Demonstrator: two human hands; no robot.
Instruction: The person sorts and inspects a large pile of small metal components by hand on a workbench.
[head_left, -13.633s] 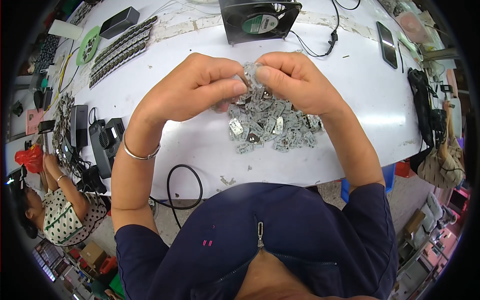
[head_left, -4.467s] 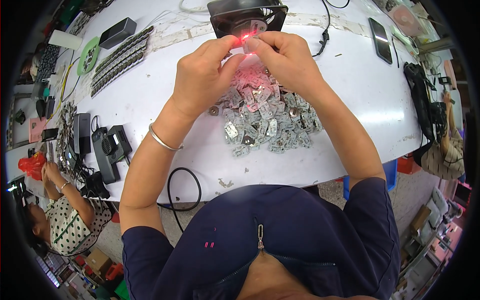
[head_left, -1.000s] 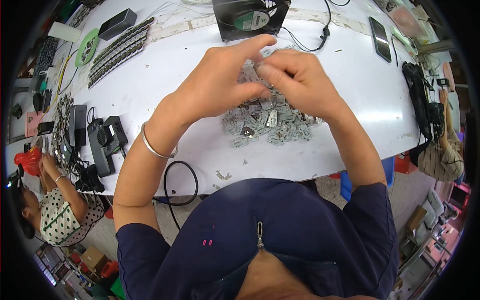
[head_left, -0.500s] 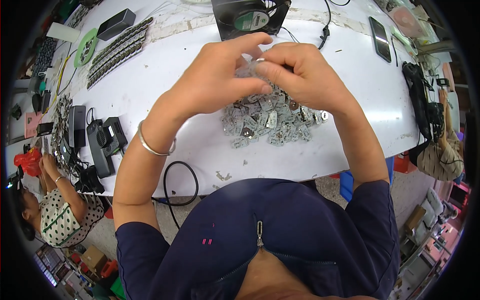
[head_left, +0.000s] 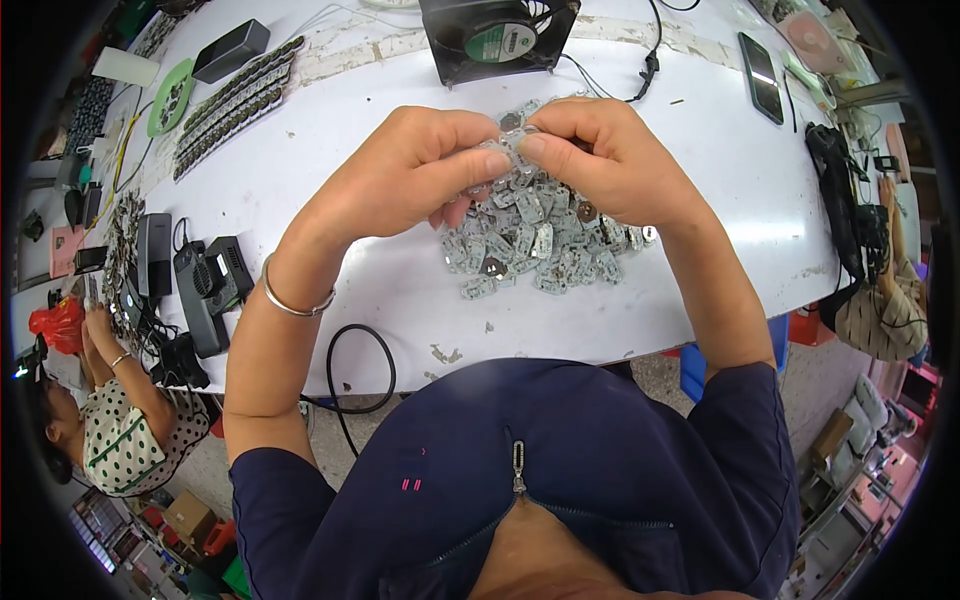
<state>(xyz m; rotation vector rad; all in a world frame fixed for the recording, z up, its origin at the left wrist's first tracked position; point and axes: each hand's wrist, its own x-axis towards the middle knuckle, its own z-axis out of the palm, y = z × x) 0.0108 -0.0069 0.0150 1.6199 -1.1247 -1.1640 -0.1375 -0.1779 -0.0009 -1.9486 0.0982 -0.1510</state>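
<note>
Over a heap of small translucent plastic parts [head_left: 535, 235], some with dark round pieces in them, my two hands meet fingertip to fingertip. My left hand [head_left: 410, 165] is closed, its thumb pressed toward the index finger at the heap's upper left. Opposite it, my right hand [head_left: 605, 165] pinches with thumb and index finger. A small clear part [head_left: 511, 139] shows between the fingertips, mostly covered, and its outline blends with the heap behind. The heap lies loose on the white table [head_left: 400, 320], partly hidden under both hands.
A black box fan [head_left: 495, 45] stands just beyond the heap. Rows of dark small parts [head_left: 240, 105] and a green dish [head_left: 172, 97] lie far left. A phone [head_left: 760, 78] rests far right. Co-workers sit at both sides; a black cable [head_left: 390, 360] loops over the near edge.
My left hand has come down and its fingers have closed from a spread, curved shape. My right hand has shifted slightly downward, still pinching. The fingertips are now close together.
</note>
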